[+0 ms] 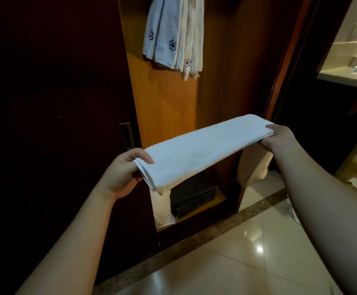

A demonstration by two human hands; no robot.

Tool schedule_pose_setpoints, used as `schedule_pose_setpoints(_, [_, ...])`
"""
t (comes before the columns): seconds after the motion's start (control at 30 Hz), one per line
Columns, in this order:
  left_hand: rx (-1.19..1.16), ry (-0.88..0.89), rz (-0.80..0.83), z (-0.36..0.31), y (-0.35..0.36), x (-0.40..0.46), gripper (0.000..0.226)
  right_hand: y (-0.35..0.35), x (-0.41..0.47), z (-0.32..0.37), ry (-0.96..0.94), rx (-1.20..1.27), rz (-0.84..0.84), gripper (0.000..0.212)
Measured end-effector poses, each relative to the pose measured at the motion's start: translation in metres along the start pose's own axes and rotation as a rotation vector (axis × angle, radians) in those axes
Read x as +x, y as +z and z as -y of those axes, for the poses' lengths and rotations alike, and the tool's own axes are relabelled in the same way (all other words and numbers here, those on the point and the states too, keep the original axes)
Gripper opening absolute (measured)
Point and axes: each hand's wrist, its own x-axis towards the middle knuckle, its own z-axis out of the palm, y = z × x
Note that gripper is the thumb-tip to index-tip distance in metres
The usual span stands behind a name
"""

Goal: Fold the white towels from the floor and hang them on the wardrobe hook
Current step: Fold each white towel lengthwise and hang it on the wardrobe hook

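Two bare forearms are reaching up from the bottom corners of the frame, stretching a folded white terry towel [203, 150] between them at mid-frame. At its lower left end, the left hand [123, 173] is pinching the layered edge, thumb lying on top and fingers curled underneath. At the upper right end, the right hand [279, 137] is gripping the other short edge with its fingers wrapped around the cloth. Held this way, the towel is spanning the open section of an orange-brown wooden wardrobe [173, 107] as a flat, tilted band, with its right end higher in the frame. At the top centre, white hanging towels with blue flower emblems [173, 37] are draping down inside the wardrobe; whatever they are hanging from is lying beyond the top edge of the frame. Under the held towel, a black box-shaped safe [191, 193] is sitting on the wardrobe's bottom shelf, with a pale cloth bundle [161, 209] just beside it on the left. Glossy beige floor tiles [247, 241] with a dark speckled border strip are filling the lower right, and a dark wardrobe door [52, 103] is covering the left side.
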Motion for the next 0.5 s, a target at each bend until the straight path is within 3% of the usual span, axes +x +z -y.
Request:
schedule_pose_setpoints(0.03, [-0.041,-0.025,0.039,0.005,-0.003,-0.001,0.023,0.007,-0.004,-0.003,-0.169,-0.317,0.119,0.038])
schedule_pose_setpoints(0.07, [-0.095,-0.044,0.053,0.011,-0.005,-0.003,0.021,0.002,-0.001,-0.002,-0.137,-0.392,0.274,0.038])
schedule_pose_setpoints(0.13, [-0.242,-0.118,0.055,0.020,-0.004,-0.006,0.019,-0.006,-0.002,-0.003,-0.199,-0.535,0.285,0.040])
schedule_pose_setpoints(0.2, [-0.257,-0.166,-0.018,0.031,0.001,-0.008,0.028,-0.013,-0.001,-0.004,-0.231,-0.577,0.307,0.046])
schedule_pose_setpoints(0.27, [-0.112,-0.222,-0.139,0.042,0.007,-0.008,0.031,-0.019,-0.003,-0.006,-0.266,-0.593,0.295,0.052])
schedule_pose_setpoints(0.4, [0.033,-0.382,-0.141,0.069,0.012,-0.008,0.025,-0.026,-0.003,-0.009,-0.280,-0.596,0.327,0.053])
schedule_pose_setpoints(0.5, [-0.097,-0.455,-0.283,0.088,0.019,-0.008,0.049,-0.027,-0.007,-0.010,-0.295,-0.610,0.320,0.053])
